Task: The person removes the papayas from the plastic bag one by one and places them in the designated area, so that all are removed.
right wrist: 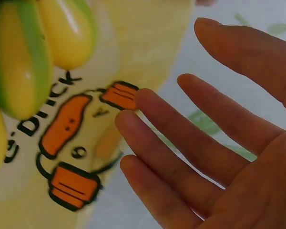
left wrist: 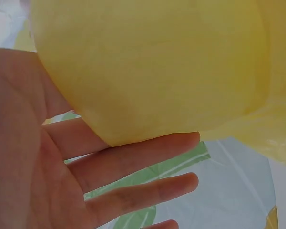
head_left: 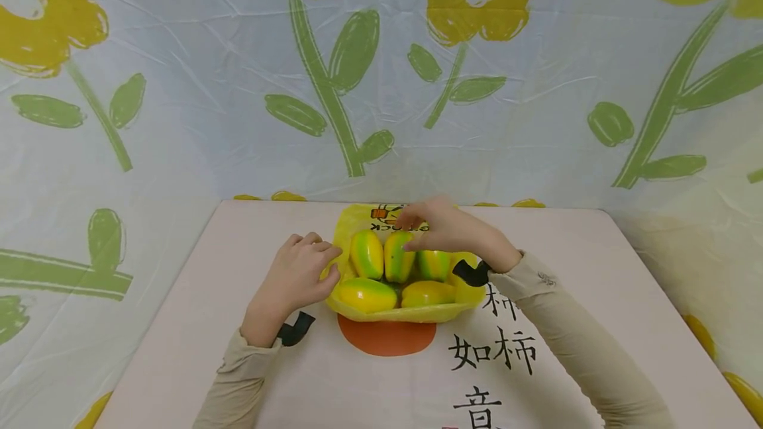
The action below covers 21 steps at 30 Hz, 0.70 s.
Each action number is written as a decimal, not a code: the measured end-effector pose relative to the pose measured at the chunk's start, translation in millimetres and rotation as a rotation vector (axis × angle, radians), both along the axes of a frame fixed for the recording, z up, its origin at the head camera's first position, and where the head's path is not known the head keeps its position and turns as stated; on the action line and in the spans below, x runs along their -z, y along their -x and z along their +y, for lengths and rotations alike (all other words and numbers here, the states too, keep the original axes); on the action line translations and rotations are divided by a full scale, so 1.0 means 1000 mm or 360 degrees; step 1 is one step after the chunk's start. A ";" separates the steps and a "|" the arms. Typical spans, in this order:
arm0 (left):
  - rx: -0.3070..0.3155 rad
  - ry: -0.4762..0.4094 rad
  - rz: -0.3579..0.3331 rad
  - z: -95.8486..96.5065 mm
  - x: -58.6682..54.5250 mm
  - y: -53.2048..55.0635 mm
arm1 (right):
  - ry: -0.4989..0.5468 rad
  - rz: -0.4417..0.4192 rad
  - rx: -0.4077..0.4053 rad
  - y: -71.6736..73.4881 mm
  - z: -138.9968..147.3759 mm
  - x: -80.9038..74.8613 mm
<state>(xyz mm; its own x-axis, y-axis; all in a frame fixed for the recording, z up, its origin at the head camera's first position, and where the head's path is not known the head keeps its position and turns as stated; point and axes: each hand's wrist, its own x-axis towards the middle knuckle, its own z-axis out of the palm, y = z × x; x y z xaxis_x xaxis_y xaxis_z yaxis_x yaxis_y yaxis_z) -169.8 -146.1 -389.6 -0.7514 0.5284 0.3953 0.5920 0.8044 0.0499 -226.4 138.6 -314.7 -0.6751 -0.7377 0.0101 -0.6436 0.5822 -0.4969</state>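
Note:
Several yellow-green mangoes (head_left: 367, 294) sit together on a thin yellow bag (head_left: 411, 315), three at the back and two in front. My left hand (head_left: 298, 273) is at the bag's left side with loose fingers, the thumb apart from them. In the left wrist view, the bag (left wrist: 152, 71) overlaps part of the thumb and upper fingers, while the lower fingers stretch out straight. My right hand (head_left: 450, 227) hovers over the back right of the bag, fingers spread and slightly bent. Nothing is between its fingers in the right wrist view, where mangoes (right wrist: 21, 62) lie beside them.
The bag's far part bears a cartoon print (right wrist: 69, 124) with orange patches and black letters. A pale table cover (head_left: 334, 382) with an orange-red shape (head_left: 387, 338) and black characters (head_left: 495, 351) lies beneath. Flower-patterned cloth (head_left: 524, 118) hangs behind and at both sides.

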 end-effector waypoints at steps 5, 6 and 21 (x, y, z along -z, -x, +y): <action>0.0005 -0.0004 0.0016 0.001 0.000 0.000 | -0.0126 -0.0126 -0.0077 0.000 -0.005 0.016; 0.0001 -0.0003 0.0017 0.002 -0.001 0.001 | -0.0156 -0.0148 -0.0071 0.000 -0.006 0.020; -0.0018 0.0028 0.0023 0.000 0.000 0.001 | -0.0586 -0.0419 -0.0022 -0.006 -0.018 0.049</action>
<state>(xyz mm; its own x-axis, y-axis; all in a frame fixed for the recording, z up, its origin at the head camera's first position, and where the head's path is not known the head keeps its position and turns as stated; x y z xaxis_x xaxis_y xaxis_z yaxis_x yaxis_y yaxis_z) -170.7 -146.0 -389.5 -0.7514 0.5269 0.3972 0.5835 0.8117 0.0272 -220.5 120.1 -363.9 -0.6094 -0.6691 -0.4254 -0.5319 0.7429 -0.4064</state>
